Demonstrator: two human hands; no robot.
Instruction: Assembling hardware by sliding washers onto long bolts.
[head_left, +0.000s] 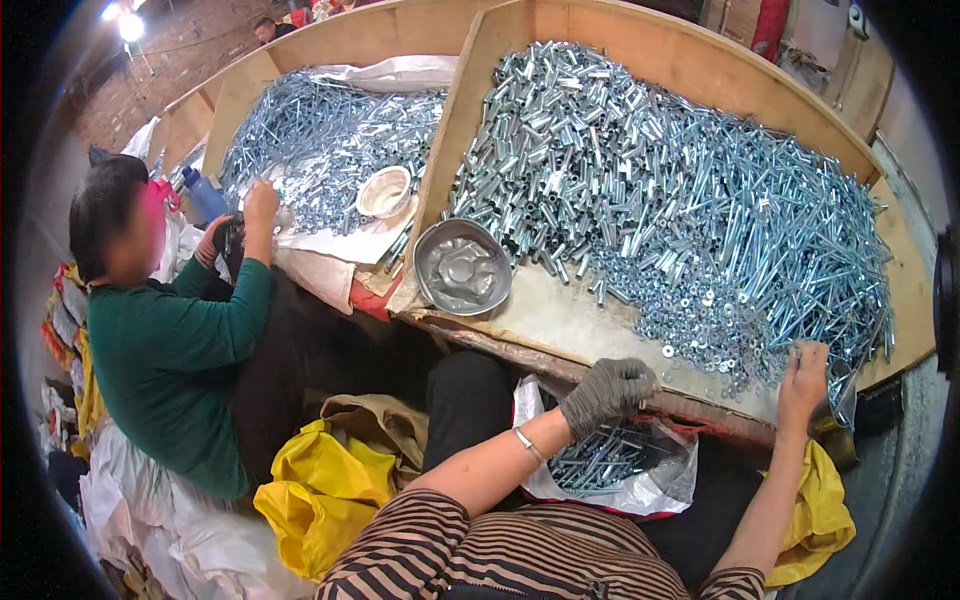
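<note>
My left hand (608, 398), in a grey work glove, is closed above the bench's front edge; what its fingers hold is too small to make out. Below it, a white sack (675, 487) in my lap contains assembled metal bolts (598, 462). Bare and with fingers pinched together, my right hand (803, 388) is at the right end of a spread of small washers (700, 325). Whatever it grips is hidden. Long threaded bolts (835, 235) are heaped just beyond that hand, and short metal sleeves (570, 140) fill the back left of the same wooden bin.
A steel bowl (428, 280) sits at the bin's front left corner, beside a wooden divider (455, 130). Left of me, a person in green (180, 330) works at another heap with a white tub (385, 192). Yellow sacks (325, 480) lie near my legs.
</note>
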